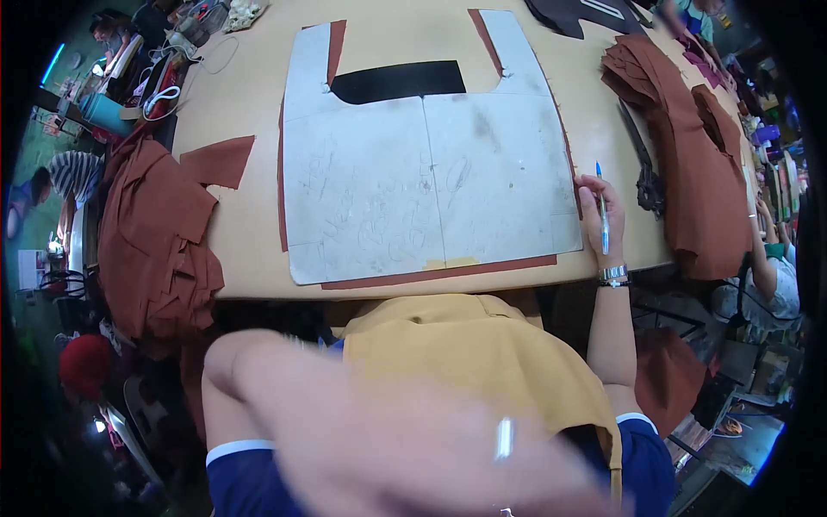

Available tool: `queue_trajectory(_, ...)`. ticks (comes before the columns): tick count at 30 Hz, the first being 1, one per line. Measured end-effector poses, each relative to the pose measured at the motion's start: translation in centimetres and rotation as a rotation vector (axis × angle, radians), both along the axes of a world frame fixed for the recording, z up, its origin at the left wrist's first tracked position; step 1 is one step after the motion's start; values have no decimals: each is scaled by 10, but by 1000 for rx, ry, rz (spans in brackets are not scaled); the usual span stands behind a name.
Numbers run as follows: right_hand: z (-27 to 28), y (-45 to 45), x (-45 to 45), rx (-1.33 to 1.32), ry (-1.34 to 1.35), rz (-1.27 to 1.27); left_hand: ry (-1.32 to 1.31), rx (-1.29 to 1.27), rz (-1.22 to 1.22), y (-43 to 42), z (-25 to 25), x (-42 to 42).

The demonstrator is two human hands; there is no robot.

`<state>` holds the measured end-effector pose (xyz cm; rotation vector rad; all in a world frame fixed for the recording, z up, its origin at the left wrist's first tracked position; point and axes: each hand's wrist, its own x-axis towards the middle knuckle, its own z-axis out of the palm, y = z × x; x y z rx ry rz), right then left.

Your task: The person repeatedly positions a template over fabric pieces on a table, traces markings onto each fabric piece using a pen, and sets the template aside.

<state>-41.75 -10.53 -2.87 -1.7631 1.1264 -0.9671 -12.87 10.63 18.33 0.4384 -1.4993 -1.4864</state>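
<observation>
My right hand (613,209) rests by the right edge of a white card pattern template (370,189), closed around a ballpoint pen (605,226) whose blue end points away from me. The template, worn and covered in faint handwriting, has two straps and a scooped neckline. Reddish-brown fabric (448,274) peeks out under its edges. Inside the neckline lies a black piece (401,82). Close to the camera, my left hand (431,439) is raised over my yellow apron (465,332), smeared by motion, so its fingers cannot be made out.
Black-handled scissors (650,191) lie right of my hand, beside a folded brown fabric stack (689,155). Another brown pile (155,233) hangs over the left table edge, near a loose scrap (222,162). Dark fabric (573,13) sits at the back. Other people work on both sides.
</observation>
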Motion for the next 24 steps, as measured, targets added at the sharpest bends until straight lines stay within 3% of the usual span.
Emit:
queue_trajectory(1,-2,-1,-1,34,-63,-42,-134,9,80,-11,-7,7)
queue_trajectory(3,-8,-4,-7,96,-211,-83,-742,-106,367,-56,-40,35)
queue_trajectory(4,-13,-8,-15,125,-293,-81,-1013,-305,624,-85,-74,52)
queue_trajectory(6,-19,-9,-27,180,-408,-121,-1312,-436,814,-133,-136,103)
queue_trajectory(8,-19,-15,-27,230,-492,-180,-1393,-160,877,-155,-160,122)
queue_trajectory(11,2,-11,1,175,-397,-292,-1470,-92,766,-166,-168,129)
queue_trajectory(15,24,-12,48,115,-452,-135,-1431,7,754,-167,-165,128)
queue_trajectory(19,14,-37,112,87,-380,110,-1467,-65,715,-166,-168,131)
queue_trajectory(24,21,-44,210,25,-240,233,-1476,-149,747,-165,-177,134)
